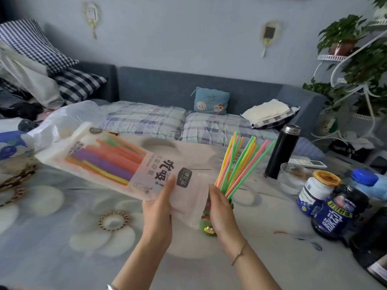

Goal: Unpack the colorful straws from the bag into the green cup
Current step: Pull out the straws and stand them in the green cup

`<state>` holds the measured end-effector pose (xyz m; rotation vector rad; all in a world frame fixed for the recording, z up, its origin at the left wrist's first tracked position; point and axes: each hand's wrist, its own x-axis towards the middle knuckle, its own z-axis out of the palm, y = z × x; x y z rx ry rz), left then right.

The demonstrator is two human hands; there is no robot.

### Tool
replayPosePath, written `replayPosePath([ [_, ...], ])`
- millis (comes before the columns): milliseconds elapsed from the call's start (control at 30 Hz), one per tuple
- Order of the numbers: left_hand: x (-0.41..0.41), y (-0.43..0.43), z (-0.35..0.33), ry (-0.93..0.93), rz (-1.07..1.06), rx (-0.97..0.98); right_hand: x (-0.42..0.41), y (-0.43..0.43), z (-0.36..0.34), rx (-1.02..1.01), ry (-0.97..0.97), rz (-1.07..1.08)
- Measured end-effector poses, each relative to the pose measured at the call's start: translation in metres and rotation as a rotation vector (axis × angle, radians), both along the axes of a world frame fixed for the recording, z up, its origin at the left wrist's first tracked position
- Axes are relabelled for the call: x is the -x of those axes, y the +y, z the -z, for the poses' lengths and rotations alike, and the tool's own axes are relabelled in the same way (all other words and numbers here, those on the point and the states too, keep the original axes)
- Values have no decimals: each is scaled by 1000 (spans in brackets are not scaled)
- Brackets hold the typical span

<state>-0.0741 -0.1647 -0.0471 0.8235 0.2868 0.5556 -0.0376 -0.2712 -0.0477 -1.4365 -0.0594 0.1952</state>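
The straw bag (117,164) carries large black characters "听吸", turned sideways, while the dark blue bottle (335,214) beside the table's right edge reads "脉动"

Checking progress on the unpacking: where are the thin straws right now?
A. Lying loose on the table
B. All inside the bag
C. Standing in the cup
C: the thin straws fan upward from the green cup, mostly hidden behind the right hand.

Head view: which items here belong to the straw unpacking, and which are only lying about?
Job:
straw bag, gripped by left hand
thin straws standing in the cup
green cup, mostly hidden behind right hand

Lying about:
black flask
glass bowl
supplement jars
clear plastic bag
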Motion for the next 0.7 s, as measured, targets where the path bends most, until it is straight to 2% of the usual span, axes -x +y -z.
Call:
replayPosePath([
  [67, -2, 2, -1, -4, -10, 94, 2, 1, 1, 108, -178, 71],
  [167, -4, 2, -3, 30, -13, 180, 2, 0, 2, 94, -333, 67],
  [233, -5, 3, -2, 57, 24, 225, 0, -2, 0, 47, -360, 29],
  [433, -11, 26, 0, 112, 72, 427, -12, -30, -17, 127, -478, 90],
  [500, -11, 32, 0, 123, 51, 463, -14, -39, -24, 47, -456, 123],
  [567, -11, 31, -1, 113, 50, 469, -12, -39, -27, -64, -332, 121],
  [633, -12, 23, -2, 103, 65, 471, -7, -30, -24, -145, -185, 35],
  [700, -12, 10, -2, 89, 93, 453, 0, -15, -19, -143, -147, -70],
])
